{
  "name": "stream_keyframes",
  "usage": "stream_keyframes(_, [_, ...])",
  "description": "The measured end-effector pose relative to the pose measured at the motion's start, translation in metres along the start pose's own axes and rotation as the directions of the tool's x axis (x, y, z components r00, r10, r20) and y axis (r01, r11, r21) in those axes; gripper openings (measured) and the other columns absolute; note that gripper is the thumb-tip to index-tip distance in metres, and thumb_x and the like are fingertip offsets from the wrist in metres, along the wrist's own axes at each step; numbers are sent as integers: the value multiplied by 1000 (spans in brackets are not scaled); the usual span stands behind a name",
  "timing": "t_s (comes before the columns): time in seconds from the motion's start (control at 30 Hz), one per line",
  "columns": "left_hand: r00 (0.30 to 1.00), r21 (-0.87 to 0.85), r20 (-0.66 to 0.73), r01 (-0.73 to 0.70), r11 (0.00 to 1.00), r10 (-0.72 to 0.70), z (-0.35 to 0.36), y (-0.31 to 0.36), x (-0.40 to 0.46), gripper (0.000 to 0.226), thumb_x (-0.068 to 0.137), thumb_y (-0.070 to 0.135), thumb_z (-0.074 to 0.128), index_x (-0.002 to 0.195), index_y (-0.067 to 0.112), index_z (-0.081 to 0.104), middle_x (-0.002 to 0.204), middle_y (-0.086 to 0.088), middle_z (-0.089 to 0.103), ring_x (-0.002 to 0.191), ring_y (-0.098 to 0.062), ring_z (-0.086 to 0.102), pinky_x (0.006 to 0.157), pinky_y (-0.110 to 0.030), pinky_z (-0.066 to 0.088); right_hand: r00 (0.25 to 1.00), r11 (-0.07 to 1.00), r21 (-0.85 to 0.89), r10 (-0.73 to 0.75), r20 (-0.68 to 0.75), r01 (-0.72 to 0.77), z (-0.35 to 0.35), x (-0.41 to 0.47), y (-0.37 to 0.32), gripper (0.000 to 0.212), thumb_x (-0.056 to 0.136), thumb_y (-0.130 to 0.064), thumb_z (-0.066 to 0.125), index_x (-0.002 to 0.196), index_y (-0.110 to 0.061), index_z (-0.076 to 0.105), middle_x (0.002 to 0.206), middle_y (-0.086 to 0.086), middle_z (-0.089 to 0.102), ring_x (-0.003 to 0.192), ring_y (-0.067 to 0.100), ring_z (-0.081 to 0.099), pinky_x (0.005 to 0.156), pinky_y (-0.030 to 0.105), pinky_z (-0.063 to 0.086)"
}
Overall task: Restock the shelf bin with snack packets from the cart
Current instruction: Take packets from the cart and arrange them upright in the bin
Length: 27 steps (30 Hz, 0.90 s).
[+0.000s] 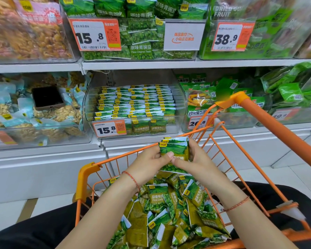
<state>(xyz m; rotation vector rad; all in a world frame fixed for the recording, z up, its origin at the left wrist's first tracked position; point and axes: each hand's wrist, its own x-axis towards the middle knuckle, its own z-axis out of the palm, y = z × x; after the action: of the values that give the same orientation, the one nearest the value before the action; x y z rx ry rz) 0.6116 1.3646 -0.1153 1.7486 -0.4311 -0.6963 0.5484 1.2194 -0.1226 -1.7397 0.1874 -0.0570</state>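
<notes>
Above the orange wire cart (228,164), both my hands hold a small upright stack of green garlic-pea snack packets (174,150). My left hand (149,163) grips the stack's left side with the thumb across its front. My right hand (196,160) pinches its right side. Many loose packets of the same kind (171,211) lie heaped in the cart below my forearms. The clear shelf bin (176,123) straight ahead on the lower shelf holds neat rows of these packets behind a 15.8 price tag (109,129).
Clear bins of nut snacks stand to the left, one with a dark phone (47,97) lying on top. Bins of green dried-fruit packs (201,97) stand to the right. The upper shelf (151,64) carries more pea packets. The cart handle (276,126) crosses the right side.
</notes>
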Motion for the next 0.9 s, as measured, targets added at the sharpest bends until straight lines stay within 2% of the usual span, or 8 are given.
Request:
stream_keyframes(0.13, [999,107,-1,-49,993,50,-14,12,0,19,92,29,60,104,15,57,93,11,53,94,-8,48,85,-16,41,997,997,-47,-55,57,58,-4,7,-17,39,85,-11,69,119,-19,52,110,-2,67,101,10,65,90,30,51])
stream_keyframes(0.23, [984,237,35,-178,955,174,-39,21,7,88,80,33,75,149,24,21,141,14,34,130,0,34,99,-13,35,979,990,-118,-47,198,71,-10,18,-39,45,80,-16,70,121,-22,54,109,-3,69,101,12,65,89,33,52])
stream_keyframes(0.4, [940,259,316,-215,942,128,-72,37,19,95,70,19,79,146,28,23,139,22,38,128,11,37,102,-4,29,939,976,-220,70,338,6,-7,40,-61,55,82,-17,73,132,-23,51,113,-4,67,102,4,64,88,24,52])
stream_keyframes(0.53, [964,257,225,-201,945,144,-80,36,37,95,59,29,81,143,24,36,134,13,54,123,3,49,104,-17,38,950,983,-56,181,255,-173,-5,59,-64,49,84,-11,70,126,-17,46,97,-5,68,74,0,67,60,14,49])
stream_keyframes(0.67, [967,196,145,-238,951,211,-80,40,59,42,69,13,81,108,15,65,102,-1,73,92,-6,67,79,-17,52,969,976,-112,203,141,-188,-6,80,-68,42,85,-25,70,123,-21,52,99,-9,61,74,-3,65,58,13,50])
stream_keyframes(0.77, [970,181,69,-242,953,233,-79,40,82,37,71,13,80,104,23,66,93,8,73,85,1,66,73,-11,50,981,972,-151,188,45,-179,-17,102,-67,44,83,-44,67,119,-18,60,105,-1,66,90,5,66,70,23,57])
stream_keyframes(0.83, [971,183,-36,-227,957,237,-81,42,99,33,74,15,79,103,22,64,92,11,71,79,6,64,70,-8,48,979,972,-197,89,-185,-125,-30,118,-65,42,85,-47,64,111,-15,65,102,0,67,98,15,65,82,34,57])
stream_keyframes(0.9, [961,145,-156,-205,968,227,-88,45,120,32,77,20,77,105,18,62,99,5,69,85,-1,65,77,-12,49,915,907,-404,-56,-400,-121,-42,132,-63,34,90,-38,62,113,-13,65,101,1,68,101,19,63,84,27,48])
